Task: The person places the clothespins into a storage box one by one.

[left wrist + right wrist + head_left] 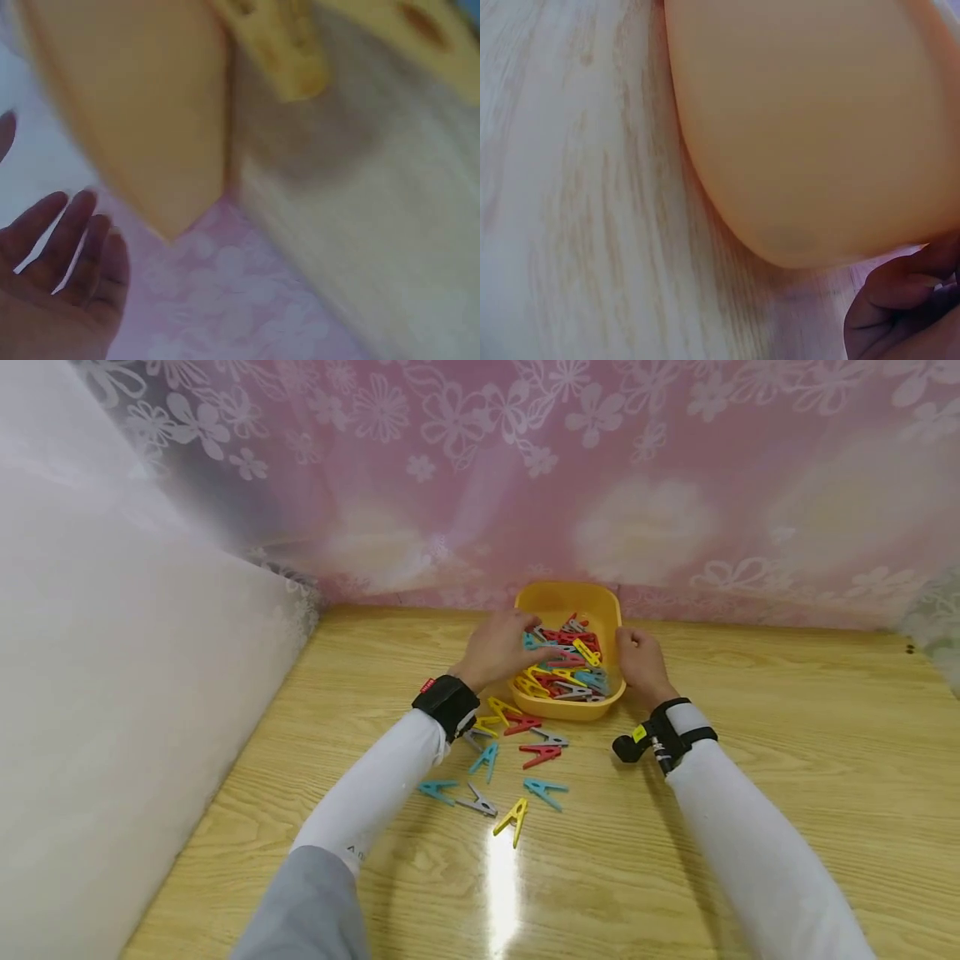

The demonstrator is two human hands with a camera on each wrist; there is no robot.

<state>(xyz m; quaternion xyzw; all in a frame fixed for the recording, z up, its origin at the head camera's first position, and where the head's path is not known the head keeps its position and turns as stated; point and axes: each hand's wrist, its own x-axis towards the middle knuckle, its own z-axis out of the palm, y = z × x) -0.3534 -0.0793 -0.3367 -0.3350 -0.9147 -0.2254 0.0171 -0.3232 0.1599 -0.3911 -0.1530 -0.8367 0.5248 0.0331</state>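
A yellow plastic basin (pixel 566 710) holds a heap of clothespins (pixel 570 658) in red, blue, yellow and grey. Over its left rim reaches my left hand (pixel 495 650), thumb and fingers spread apart above the heap. In the left wrist view the fingers of that hand (pixel 64 262) look loosely bent, with nothing between them. My right hand (pixel 641 664) grips the basin's right rim with curled fingers. The right wrist view shows the basin's outer wall (pixel 810 135) beside the curled fingers (pixel 900 289), partly cut off by the frame edge.
Several loose clothespins lie in front of the basin on the wood-grain table (pixel 600 877), among them a yellow one (pixel 513 820) and a blue one (pixel 546 792). A pink flowered curtain (pixel 480 510) hangs behind the basin. A white wall (pixel 135 652) stands at the left.
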